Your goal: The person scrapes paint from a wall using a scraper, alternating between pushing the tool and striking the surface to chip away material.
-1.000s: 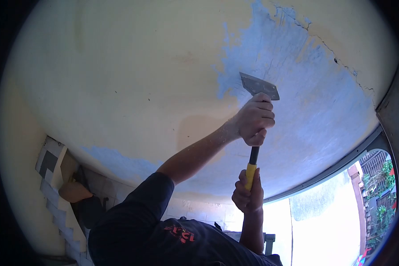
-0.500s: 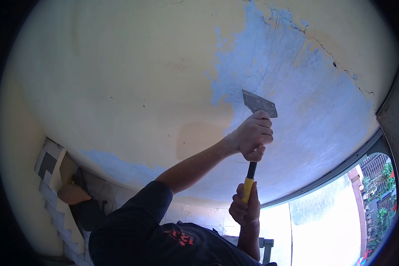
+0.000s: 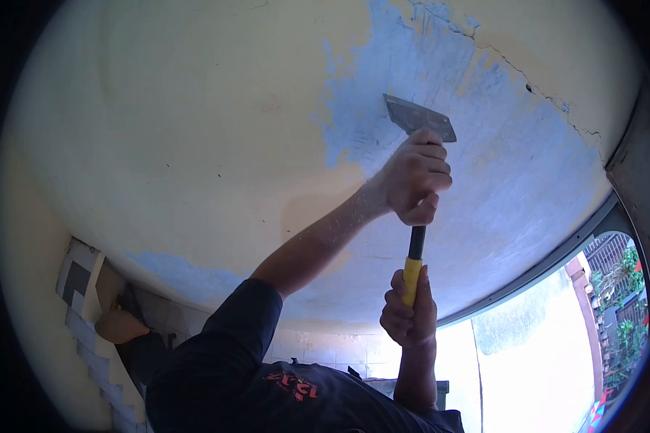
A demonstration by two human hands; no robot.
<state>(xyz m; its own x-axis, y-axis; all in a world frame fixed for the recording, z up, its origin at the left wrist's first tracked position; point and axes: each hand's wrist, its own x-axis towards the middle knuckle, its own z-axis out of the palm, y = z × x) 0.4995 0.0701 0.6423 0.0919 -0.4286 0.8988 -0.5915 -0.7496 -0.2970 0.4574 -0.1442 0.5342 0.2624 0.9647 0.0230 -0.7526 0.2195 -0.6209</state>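
A long-handled scraper with a wide grey metal blade (image 3: 420, 117) lies against the blue bared patch (image 3: 354, 119) of the wall. My left hand (image 3: 417, 177) is wrapped round the handle just below the blade. Lower down, my right hand (image 3: 409, 309) grips the yellow part of the handle (image 3: 412, 280), palm side in view. Fine flecks hang in the air near my left forearm (image 3: 318, 238). Cream paint (image 3: 195, 123) covers the wall left of the blue patch.
A jagged crack (image 3: 509, 63) runs across the upper right of the wall. A dark curved frame (image 3: 534, 281) borders a bright opening with plants (image 3: 628, 267) outside. At lower left are grey-and-white tiles (image 3: 79, 281) and a rounded brown shape (image 3: 119, 327) I cannot make out.
The scraper and both my hands have moved upward in view, carrying the blade farther up the blue patch. The wall has shifted slightly left and down in view.
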